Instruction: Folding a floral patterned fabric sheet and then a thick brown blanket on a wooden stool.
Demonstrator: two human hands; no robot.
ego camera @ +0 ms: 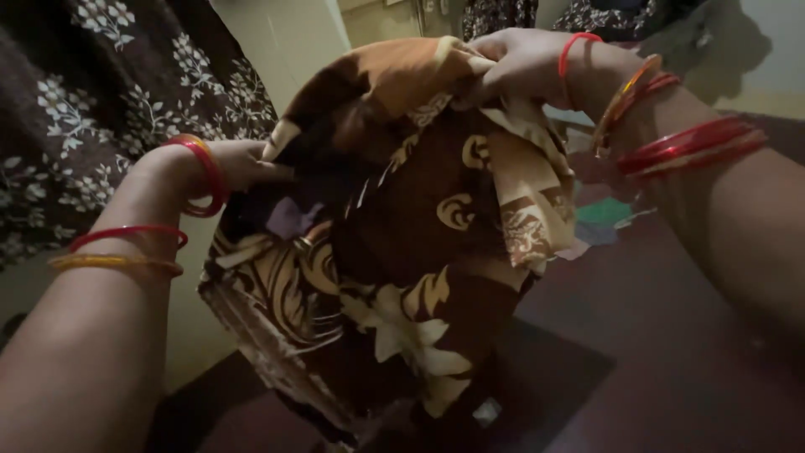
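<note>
Left hand (pixel 239 165), centre-left of frame: fingers pinched shut on edge of brown patterned cloth (pixel 402 252), red and yellow bangles on wrist.

Cloth, centre of frame: held up in air between both hands, bunched and draped, cream leaf-and-swirl print, lower part hanging loose toward dark floor (pixel 671 361). Judged: gathered and lifted, not yet spread flat or folded neat; edges uneven.

Right hand (pixel 511 67), upper centre-right: closed on cloth's orange top edge, bangles on forearm.

Coloured fabric scraps (pixel 602 220) on floor, right of cloth.

Floral curtain (pixel 101 109), upper left.
</note>
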